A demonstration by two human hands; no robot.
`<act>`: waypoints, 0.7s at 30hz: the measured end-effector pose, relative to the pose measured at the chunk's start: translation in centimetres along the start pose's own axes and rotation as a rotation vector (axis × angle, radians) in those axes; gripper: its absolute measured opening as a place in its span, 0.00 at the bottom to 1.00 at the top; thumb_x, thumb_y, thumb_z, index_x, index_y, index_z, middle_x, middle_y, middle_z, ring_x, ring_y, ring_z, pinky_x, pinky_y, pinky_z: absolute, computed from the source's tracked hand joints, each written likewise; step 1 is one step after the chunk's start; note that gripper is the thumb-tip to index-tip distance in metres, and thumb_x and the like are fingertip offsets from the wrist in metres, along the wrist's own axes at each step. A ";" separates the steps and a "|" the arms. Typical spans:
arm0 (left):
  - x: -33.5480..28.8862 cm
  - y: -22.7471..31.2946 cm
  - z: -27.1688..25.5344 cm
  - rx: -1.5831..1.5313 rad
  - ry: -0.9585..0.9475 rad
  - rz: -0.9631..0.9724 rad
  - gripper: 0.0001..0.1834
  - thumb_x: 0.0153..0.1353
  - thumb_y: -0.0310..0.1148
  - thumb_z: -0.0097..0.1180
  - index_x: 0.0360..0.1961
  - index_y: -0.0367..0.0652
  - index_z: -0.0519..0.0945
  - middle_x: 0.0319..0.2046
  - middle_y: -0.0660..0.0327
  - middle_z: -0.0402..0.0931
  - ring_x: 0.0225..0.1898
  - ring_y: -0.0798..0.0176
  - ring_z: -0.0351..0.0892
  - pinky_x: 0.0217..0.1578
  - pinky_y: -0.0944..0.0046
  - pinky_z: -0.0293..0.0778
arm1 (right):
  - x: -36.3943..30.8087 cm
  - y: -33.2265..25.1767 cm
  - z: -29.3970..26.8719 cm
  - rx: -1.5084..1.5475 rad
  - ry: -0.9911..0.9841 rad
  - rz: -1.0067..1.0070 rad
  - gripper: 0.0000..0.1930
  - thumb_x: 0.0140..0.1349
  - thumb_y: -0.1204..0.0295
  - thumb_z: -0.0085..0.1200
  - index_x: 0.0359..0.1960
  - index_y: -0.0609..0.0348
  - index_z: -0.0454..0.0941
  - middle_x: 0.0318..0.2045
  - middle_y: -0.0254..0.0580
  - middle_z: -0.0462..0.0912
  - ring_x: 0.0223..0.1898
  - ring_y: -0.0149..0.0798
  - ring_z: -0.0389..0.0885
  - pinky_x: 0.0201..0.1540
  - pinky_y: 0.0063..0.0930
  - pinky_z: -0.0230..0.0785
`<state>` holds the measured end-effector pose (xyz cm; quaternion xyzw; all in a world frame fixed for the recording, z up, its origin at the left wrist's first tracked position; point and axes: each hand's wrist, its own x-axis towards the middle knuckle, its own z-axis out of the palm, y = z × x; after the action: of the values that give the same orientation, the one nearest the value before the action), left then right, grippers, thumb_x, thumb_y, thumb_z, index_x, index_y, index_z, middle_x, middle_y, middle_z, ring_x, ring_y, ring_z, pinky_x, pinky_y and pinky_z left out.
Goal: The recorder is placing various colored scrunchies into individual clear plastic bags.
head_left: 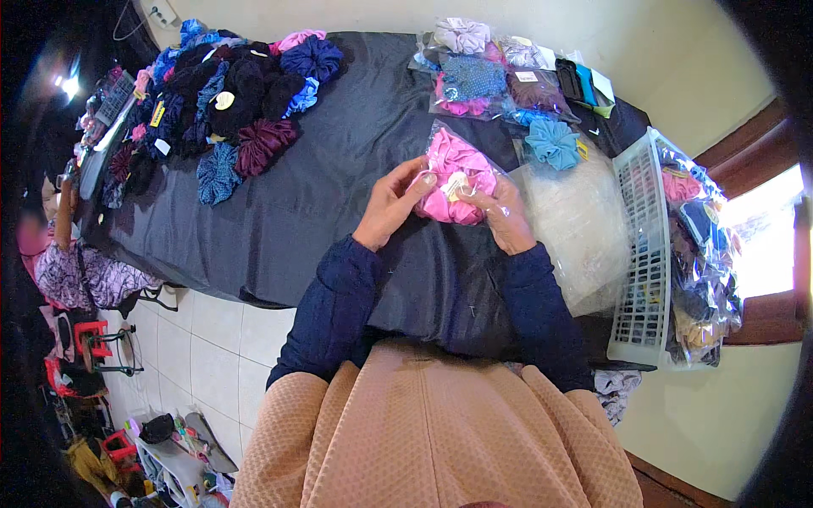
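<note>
A pink scrunchie [461, 165] with a round cream tag sits inside a clear plastic bag, held up over the dark table cover. My left hand [391, 203] grips the bag's left side, thumb on the front. On its right side, my right hand [501, 213] pinches the bag, with the thumb by the tag. Both hands are closed on this bagged scrunchie. Right of my right hand lies a stack of clear plastic bags [576, 237]. A light blue scrunchie [553, 144] rests at the stack's far end.
Loose dark, blue and maroon scrunchies [246, 93] are heaped at the far left of the table [356, 93]. Bagged scrunchies [500, 80] lie at the far right. A white plastic basket [641, 262] full of bagged pieces stands at the right edge. Another person [93, 262] is at left.
</note>
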<state>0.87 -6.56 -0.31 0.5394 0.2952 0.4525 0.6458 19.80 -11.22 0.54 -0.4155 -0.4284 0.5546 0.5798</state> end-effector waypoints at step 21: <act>0.5 1.5 -2.9 -0.269 0.251 -0.102 0.17 0.62 0.40 0.56 0.47 0.40 0.77 0.35 0.63 0.80 0.31 0.73 0.78 0.27 0.75 0.68 | -0.6 -0.9 0.2 -1.025 0.226 -0.817 0.19 0.48 0.80 0.59 0.46 0.64 0.77 0.40 0.47 0.79 0.41 0.47 0.79 0.45 0.33 0.72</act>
<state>-1.89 -4.87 0.47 0.3717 0.3371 0.5183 0.6925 19.84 -11.85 1.44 -0.4985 -0.6976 -0.0305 0.5137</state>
